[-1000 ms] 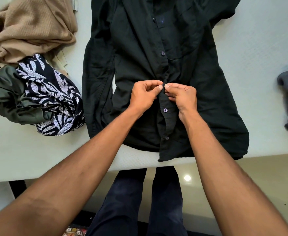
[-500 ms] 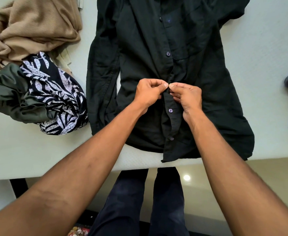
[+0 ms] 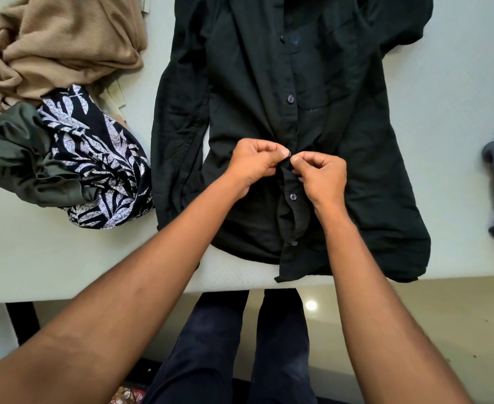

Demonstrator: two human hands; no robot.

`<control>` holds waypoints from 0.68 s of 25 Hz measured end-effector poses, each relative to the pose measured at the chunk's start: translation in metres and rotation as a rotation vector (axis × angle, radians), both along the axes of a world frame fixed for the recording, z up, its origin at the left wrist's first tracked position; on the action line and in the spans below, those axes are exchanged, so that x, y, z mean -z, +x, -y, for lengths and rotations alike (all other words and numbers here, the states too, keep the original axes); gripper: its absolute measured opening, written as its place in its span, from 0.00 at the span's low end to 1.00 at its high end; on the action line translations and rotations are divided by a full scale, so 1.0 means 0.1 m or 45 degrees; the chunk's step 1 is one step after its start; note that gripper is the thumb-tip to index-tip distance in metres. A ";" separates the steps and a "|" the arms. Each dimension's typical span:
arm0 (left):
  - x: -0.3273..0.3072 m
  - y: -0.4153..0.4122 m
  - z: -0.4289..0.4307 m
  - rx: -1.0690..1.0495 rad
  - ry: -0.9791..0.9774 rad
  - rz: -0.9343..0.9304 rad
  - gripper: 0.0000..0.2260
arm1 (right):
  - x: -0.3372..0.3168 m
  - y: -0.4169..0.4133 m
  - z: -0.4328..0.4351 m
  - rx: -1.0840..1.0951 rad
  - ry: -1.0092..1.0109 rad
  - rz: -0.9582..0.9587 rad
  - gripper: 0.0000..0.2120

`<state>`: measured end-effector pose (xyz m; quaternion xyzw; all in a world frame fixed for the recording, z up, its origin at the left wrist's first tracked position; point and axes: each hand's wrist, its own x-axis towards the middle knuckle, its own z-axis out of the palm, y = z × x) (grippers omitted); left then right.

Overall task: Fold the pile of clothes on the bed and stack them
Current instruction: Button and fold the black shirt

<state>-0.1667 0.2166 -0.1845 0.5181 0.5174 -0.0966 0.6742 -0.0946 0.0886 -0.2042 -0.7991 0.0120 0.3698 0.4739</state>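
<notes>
On the bed (image 3: 65, 258), our black button-up shirt (image 3: 356, 170) lies flat and face up at the near edge, with the unfolded pile (image 3: 73, 135) to its left. Our left hand (image 3: 254, 164) and right hand (image 3: 321, 176), both curled, pinch the placket at mid-front, where they have stayed over the last second. A button (image 3: 289, 153) now shows between the fingertips (image 3: 282, 153), so we judge this fastening nearly done and folding not yet begun.
</notes>
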 end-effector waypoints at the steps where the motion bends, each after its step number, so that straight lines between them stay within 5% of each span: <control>1: -0.01 -0.04 0.03 0.032 0.096 -0.022 0.04 | -0.05 0.07 0.03 -0.132 -0.078 -0.033 0.08; 5: 0.00 -0.26 0.08 0.200 0.562 -0.199 0.05 | -0.36 0.31 -0.05 -0.439 -0.439 0.216 0.05; 9: -0.08 -0.29 -0.04 0.369 0.581 -0.259 0.06 | -0.49 0.39 -0.42 -0.216 -0.213 0.506 0.02; 13: -0.19 -0.07 -0.33 0.299 0.829 -0.278 0.08 | -0.28 0.37 -0.75 -0.416 -0.286 0.484 0.10; 17: -0.15 0.19 -0.54 0.308 0.814 -0.151 0.15 | -0.15 0.28 -0.81 -0.581 -0.391 0.463 0.20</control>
